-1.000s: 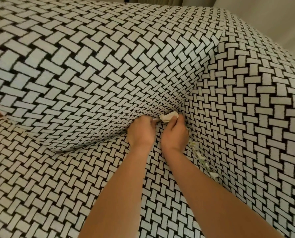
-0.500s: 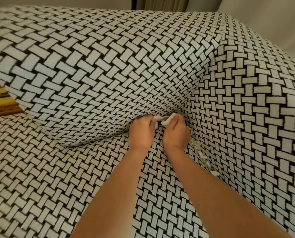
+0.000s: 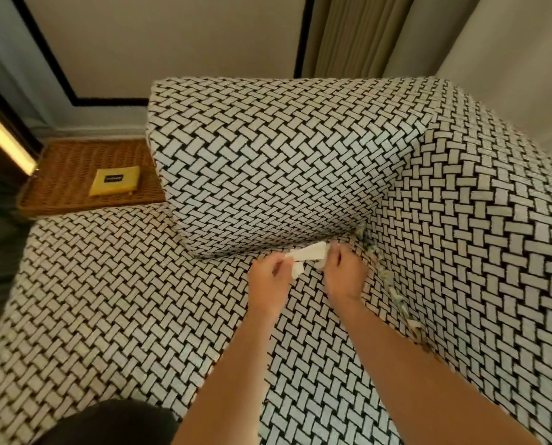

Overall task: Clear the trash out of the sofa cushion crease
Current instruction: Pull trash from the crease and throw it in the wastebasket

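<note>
Your left hand (image 3: 268, 281) and right hand (image 3: 343, 271) both pinch the paper (image 3: 310, 252). It looks light and soft, so hold its ends gently.

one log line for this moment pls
left hand pinches white paper | right hand grips it | scraps in side crease not yet cleared

Scraps (image 3: 367, 240) on sofa seat (image 3: 123, 300) (woven-patterned)

Yellow packet (image 3: 114, 180) flat on wicker side table (image 3: 62, 168); beige curtain (image 3: 348, 33) at back; lit strip (image 3: 5, 139) far left.
</note>
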{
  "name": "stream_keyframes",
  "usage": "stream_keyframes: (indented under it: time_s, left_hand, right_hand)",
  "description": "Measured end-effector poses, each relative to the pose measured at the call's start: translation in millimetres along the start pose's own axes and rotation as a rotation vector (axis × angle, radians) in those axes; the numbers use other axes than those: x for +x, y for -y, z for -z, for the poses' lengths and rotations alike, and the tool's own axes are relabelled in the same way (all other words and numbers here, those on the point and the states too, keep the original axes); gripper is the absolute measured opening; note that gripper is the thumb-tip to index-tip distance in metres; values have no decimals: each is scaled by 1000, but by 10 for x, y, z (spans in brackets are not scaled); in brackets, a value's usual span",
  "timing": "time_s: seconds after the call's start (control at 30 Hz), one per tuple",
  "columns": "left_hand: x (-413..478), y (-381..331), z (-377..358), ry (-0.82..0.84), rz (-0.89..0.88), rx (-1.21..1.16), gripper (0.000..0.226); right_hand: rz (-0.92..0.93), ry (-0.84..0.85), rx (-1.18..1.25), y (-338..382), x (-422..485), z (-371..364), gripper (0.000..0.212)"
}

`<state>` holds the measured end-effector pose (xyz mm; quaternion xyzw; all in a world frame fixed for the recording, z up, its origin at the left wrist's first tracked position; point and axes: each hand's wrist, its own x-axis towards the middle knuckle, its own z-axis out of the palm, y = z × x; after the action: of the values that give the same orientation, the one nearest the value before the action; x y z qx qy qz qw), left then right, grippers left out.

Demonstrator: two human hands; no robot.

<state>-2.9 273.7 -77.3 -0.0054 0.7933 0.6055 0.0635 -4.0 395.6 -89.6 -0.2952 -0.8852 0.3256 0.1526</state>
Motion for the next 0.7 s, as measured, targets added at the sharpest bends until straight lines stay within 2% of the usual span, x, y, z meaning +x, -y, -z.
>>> stream_keyframes:
  time_s: [0.37, 0.5, 0.6, 0.7]
  left_hand:
    - [-727, 71, 469, -22, 179, 9, 23]
    - [-926, 52, 659, -83, 288, 11, 21]
    - [-1045, -70, 802, -117, 241, 51, 23]
    - [-1096, -235, 1079, -158, 127, 196, 23]
  right_hand:
    - [53, 122, 46, 79, -911, 34, 28]
    - [30, 151, 125, 181, -1249, 78, 32]
    - [-56, 226, 197, 285, -1405, 158, 36]
    - [-129, 300, 213, 409, -1558, 162, 32]
